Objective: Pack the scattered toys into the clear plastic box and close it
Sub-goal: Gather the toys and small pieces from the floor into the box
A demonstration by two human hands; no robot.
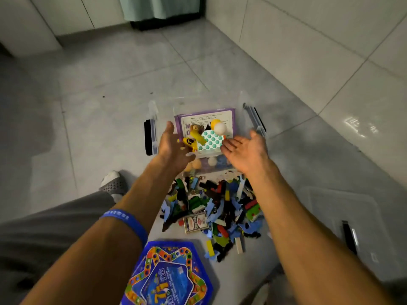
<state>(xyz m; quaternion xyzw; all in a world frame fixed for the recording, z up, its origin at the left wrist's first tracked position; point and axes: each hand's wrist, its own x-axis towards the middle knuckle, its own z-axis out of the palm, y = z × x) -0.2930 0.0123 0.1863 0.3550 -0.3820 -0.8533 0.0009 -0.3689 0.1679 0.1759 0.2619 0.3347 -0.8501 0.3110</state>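
Grey floor tiles [114, 89] run to pale walls, and on them stands the clear box [154, 128], open, with black latches on its two short sides. Both hands reach out over its near edge. The left hand [174, 148] is spread, fingers loose, gripping nothing; just off its fingertips a yellow toy [191, 143] hangs blurred over the box, apart from the palm. The right hand [244, 150] is open too, palm up, fingers straight and holding nothing. Between the two hands, inside the box, lie a card with teal dots [212, 140], a white ball [220, 127] beside a yellow one, a small brown figure [197, 128], and under them a purple-edged booklet [207, 117]. More balls show through the near wall below the hands.

Nearer than the wrists, between the forearms, a heap of toys [220, 208] is scattered on the floor: coloured bricks and foam pieces, with a card pack [195, 223] on its near-left side. Closer still, under the left forearm, lies a blue game board [169, 276]. A blue wristband [130, 221] circles that arm. Right of the right forearm the clear lid [343, 216] lies flat on the tiles. A grey slipper [113, 183] shows left of the left arm.
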